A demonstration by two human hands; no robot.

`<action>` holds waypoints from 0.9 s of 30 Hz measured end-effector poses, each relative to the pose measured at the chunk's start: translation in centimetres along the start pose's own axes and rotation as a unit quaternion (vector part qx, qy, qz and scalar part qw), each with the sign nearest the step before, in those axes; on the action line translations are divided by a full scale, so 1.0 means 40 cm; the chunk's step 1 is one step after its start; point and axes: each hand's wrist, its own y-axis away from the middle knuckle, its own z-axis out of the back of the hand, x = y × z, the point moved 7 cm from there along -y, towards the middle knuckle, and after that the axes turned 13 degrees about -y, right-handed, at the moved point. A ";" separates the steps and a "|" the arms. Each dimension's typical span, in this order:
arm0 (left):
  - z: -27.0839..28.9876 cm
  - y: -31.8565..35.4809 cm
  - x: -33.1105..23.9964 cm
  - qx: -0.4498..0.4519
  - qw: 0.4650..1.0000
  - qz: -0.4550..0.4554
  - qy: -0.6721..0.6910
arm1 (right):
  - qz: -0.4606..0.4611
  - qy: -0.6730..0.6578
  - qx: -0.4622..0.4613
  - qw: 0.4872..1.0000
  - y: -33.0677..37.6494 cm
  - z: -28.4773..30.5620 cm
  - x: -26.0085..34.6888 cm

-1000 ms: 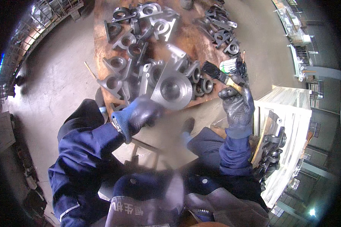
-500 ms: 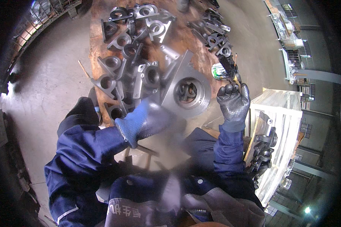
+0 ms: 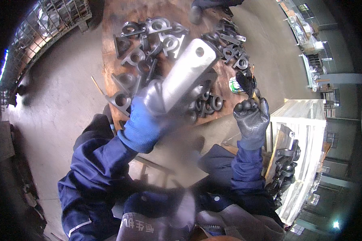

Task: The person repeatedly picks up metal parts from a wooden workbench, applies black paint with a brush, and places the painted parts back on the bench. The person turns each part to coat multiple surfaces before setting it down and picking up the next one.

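Note:
My left hand point(image 3: 147, 114), in a blue and grey glove, grips a grey cast metal part point(image 3: 187, 72) and holds it up edge-on above the wooden board point(image 3: 108, 52). A bolt hole shows at the part's far end. My right hand point(image 3: 251, 118), in a dark grey glove, is shut on a paintbrush point(image 3: 244, 82) with black bristles pointing up. The brush is to the right of the lifted part and does not touch it. Many similar grey castings point(image 3: 157, 34) lie on the board beyond both hands.
A small green and white can point(image 3: 234, 85) stands on the board by the brush. More castings point(image 3: 285, 164) are stacked beside a white crate point(image 3: 305, 136) at right. A wire cage point(image 3: 48, 28) is at upper left. Concrete floor surrounds the board. Another person's dark shoe point(image 3: 199, 10) is at the top.
My left hand has lifted the casting off the pile and turned it from face-on to edge-on, closer to the camera. My right hand with the brush has stayed in about the same place.

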 end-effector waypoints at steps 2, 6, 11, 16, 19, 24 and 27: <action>0.019 -0.004 0.016 0.015 0.999 0.037 -0.022 | 0.001 -0.005 0.000 1.000 0.004 -0.006 -0.002; 0.031 0.007 0.033 0.021 0.991 0.090 0.092 | 0.005 -0.006 0.001 1.000 0.016 -0.009 0.006; 0.018 -0.006 0.067 -0.018 0.994 0.103 -0.021 | -0.007 -0.021 0.017 1.000 0.014 0.007 0.027; -0.047 -0.031 0.124 0.048 0.964 0.068 -0.254 | -0.002 -0.052 0.028 0.998 -0.006 0.064 0.084; -0.133 -0.027 0.154 0.189 0.919 -0.027 -0.344 | 0.022 -0.045 0.031 0.998 -0.019 0.115 0.133; -0.290 0.050 0.197 0.344 0.843 -0.136 -0.391 | 0.106 0.068 -0.015 0.992 -0.043 0.195 0.194; -0.359 0.078 0.217 0.386 0.808 -0.171 -0.411 | 0.160 0.098 -0.078 0.979 -0.039 0.218 0.215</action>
